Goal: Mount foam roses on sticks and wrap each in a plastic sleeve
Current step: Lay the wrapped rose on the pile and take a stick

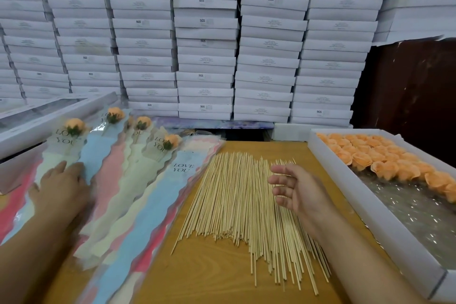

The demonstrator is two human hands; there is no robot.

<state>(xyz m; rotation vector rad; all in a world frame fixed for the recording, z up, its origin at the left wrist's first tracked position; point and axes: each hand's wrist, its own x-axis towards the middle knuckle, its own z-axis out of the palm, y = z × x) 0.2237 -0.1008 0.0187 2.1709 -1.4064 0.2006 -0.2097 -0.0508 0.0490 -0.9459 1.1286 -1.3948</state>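
Bamboo sticks fan across the wooden surface. Right hand hovers above them, grip released; left hand presses flat, fingers straight, on wrapped roses at left.

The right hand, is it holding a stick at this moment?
No, the right hand hovers open over the pile of sticks, its fingers relaxed and spread with no stick between them.

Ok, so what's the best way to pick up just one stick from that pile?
Probably take a stray at the near edge of the stick pile, where single ends fan out apart. Come from above with the right hand, open just over the pile, and pinch one protruding end with thumb and forefinger.
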